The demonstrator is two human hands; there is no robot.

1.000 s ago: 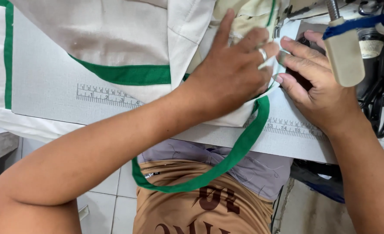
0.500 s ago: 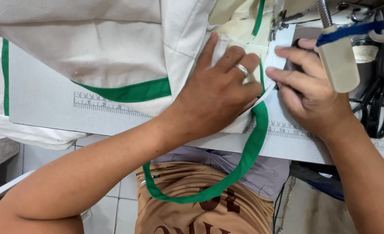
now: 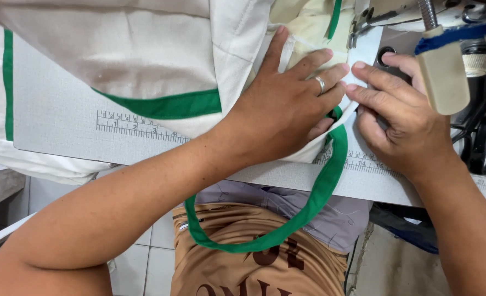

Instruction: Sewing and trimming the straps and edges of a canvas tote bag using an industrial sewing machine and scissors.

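Hanging nearest the camera, a long loop of green fabric binding tape point(image 3: 309, 211) droops off the table edge over the person's lap, above a brown printed shirt point(image 3: 259, 274) and a floor of pale tiles point(image 3: 139, 263). It looks slack, as if left free to feed upward.

Next comes the pale grey work table with a printed ruler strip along its edge point(image 3: 67, 126). On it lies the cream canvas cloth with a green trimmed edge point(image 3: 144, 60), spread wide to the left and bunched toward the machine.

The left hand point(image 3: 287, 104), a ring on one finger, lies flat on the cloth, fingers spread and pressing down, gripping nothing; this likely holds the layers steady. Just beside it, the right hand point(image 3: 402, 120) rests with fingers extended and close together, fingertips pinning the cloth's edge and the tape where the two meet, apparently to keep the fold lined up.

Farthest off, the white sewing machine head point(image 3: 396, 13) stands above the cloth, with a cream block wrapped by a blue band point(image 3: 446, 66). Black-handled scissors point(image 3: 484, 140) lie at the right.
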